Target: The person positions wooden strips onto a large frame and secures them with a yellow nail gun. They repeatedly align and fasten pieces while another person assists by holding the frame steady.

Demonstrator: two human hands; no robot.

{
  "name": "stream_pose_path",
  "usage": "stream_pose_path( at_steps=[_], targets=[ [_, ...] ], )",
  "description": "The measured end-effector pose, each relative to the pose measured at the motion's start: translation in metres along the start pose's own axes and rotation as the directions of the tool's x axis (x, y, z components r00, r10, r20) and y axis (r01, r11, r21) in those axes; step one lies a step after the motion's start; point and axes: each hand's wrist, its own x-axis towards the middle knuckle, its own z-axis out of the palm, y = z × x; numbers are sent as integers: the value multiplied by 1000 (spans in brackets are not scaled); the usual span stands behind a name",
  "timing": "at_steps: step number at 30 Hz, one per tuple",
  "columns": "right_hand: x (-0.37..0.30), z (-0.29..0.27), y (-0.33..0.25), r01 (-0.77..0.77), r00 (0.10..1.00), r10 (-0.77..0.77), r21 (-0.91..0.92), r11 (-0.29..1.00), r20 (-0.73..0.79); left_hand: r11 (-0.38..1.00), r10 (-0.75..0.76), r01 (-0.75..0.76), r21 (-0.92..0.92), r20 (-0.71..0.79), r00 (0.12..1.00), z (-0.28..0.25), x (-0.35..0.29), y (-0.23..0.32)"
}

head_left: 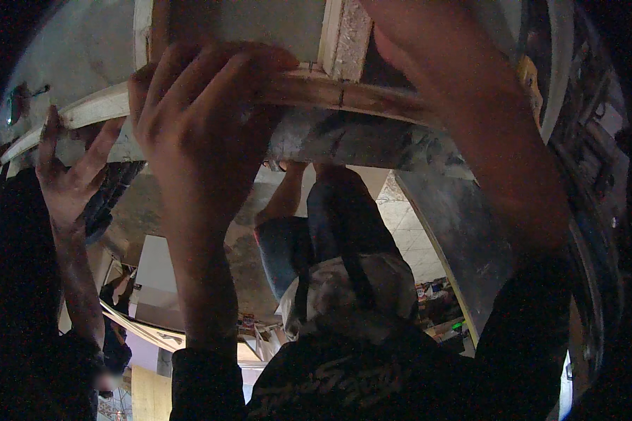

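A pale wooden frame (298, 90) spans the top of the view, with a long rail and upright bars meeting it. My left hand (203, 98) has its fingers bent over this rail, just left of a marked joint. Dark pencil-like lines cross the wood there. My right hand (414, 35) is at the top edge, beside a rough, light-flecked upright bar (349, 42). Its fingers are cut off or in shadow, so its hold does not show. Further left, another person's hand (74, 182) reaches up with spread fingers against the same rail.
Grey panels (256, 28) show between the frame's bars. Below the rail runs a grey, smudged surface (379, 144). A large dark board (456, 238) leans at right, near white floor tiles (411, 231). Cluttered goods (439, 309) and a pale box (154, 277) lie further off.
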Motion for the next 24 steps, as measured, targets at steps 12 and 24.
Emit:
stream_pose_path(
  at_steps=[12,24],
  targets=[
    [-4,-17,-2,-28,992,12,124,992,129,999,8,-5,-41,78,997,-2,7,-2],
    [2,-16,2,-162,984,154,90,983,91,997,5,-2,-83,46,999,-1,6,-1]
  ],
)
